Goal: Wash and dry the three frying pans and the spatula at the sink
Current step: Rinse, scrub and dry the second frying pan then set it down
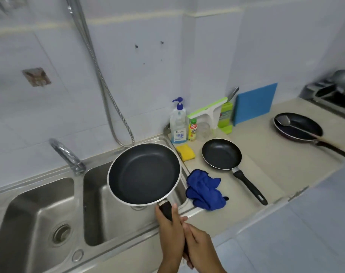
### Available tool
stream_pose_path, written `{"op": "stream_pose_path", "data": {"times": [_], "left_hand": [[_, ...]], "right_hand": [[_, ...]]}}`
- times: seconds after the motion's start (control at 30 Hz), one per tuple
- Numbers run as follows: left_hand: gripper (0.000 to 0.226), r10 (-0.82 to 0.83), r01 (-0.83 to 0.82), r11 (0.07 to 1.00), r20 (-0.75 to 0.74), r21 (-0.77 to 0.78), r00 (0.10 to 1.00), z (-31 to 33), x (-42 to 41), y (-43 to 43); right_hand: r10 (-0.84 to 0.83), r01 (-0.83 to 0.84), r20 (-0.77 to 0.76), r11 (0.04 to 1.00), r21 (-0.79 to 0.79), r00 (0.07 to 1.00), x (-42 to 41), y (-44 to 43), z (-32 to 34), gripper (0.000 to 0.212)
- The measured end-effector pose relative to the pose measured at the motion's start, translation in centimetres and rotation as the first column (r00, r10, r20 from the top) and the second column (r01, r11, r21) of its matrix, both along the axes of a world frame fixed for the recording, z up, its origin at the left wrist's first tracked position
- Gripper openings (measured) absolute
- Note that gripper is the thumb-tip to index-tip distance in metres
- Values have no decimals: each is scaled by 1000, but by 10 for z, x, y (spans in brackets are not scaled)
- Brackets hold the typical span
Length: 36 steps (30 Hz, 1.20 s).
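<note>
A black frying pan with a white rim point(144, 174) hangs over the right sink basin point(100, 213). My left hand point(170, 231) grips its black handle near the pan, and my right hand point(201, 251) grips the handle's end just behind. A smaller black pan point(221, 154) lies on the beige counter, handle toward me. A third dark pan point(303, 127) sits at the far right with a metal spatula point(286, 121) lying in it. A crumpled blue cloth point(205, 190) lies beside the sink. A yellow sponge point(185, 152) sits at the sink's back corner.
A double steel sink with a curved tap point(69, 154) and a shower hose point(100, 79) fills the left. Soap pump bottle point(178, 123), small yellow bottle point(192, 129), squeegee point(209, 111) and blue board point(255, 103) line the wall. A stove point(335, 93) stands far right.
</note>
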State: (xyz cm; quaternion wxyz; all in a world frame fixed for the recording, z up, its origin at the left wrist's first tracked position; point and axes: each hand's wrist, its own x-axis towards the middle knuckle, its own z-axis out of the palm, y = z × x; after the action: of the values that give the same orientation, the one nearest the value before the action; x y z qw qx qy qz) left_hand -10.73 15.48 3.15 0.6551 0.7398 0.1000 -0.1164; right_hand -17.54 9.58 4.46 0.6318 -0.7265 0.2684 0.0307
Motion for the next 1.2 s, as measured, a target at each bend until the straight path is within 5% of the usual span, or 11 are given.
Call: {"op": "stream_pose_path", "data": {"times": [0.2,0.47,0.87,1.2], "left_hand": [[56,-63,68,997,106,-45,992,22,-20,-110],[29,-204,219,971,148,-95,968,28,-62,-299],[47,-537,536,841,2,-78,843,-42,-59,-487],[56,-504,484,862,-138,-151,853,-105,-14,-593]], "right_hand": [[0,1,105,1000,-6,994,-25,-113,26,36],[-96,109,166,991,-72,981,-82,-295,35,34],[-297,307,112,948,-84,948,-103,-481,-21,29],[-250,248,8,954,-170,968,-55,-598,-91,31]]}}
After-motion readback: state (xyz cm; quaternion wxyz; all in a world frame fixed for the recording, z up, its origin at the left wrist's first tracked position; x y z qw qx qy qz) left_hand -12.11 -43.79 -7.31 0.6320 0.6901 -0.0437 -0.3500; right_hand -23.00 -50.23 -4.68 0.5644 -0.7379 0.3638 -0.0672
